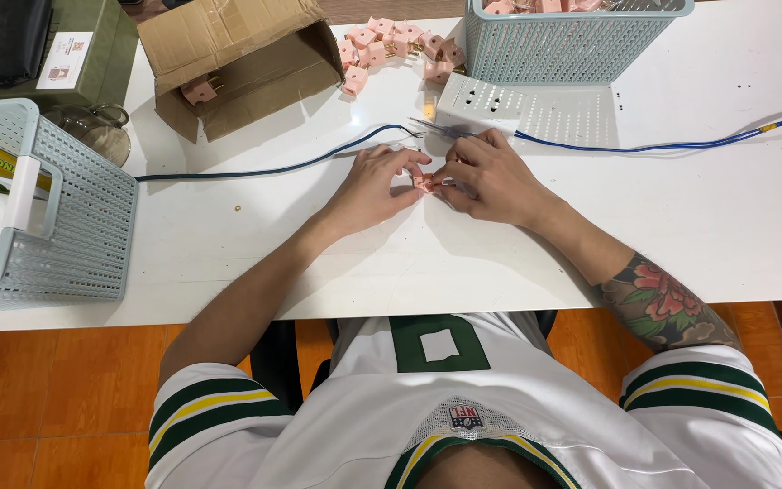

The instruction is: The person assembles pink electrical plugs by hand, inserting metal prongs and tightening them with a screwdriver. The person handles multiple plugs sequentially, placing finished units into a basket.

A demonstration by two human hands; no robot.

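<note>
Both of my hands meet at the middle of the white table [708, 226]. My left hand [371, 187] and my right hand [489, 178] pinch one small pink plug adapter [424, 181] between their fingertips, just above the tabletop. Most of the adapter is hidden by the fingers. Metal tweezers [434, 129] lie just beyond my right hand, beside a blue cable [644, 145].
A pile of pink adapters [391, 45] lies at the far edge beside an open cardboard box [237, 63] holding one more. A pale blue basket [572, 41] stands behind my hands, its lid [527, 109] flat before it. Another basket [56, 217] with a paper roll is at the left.
</note>
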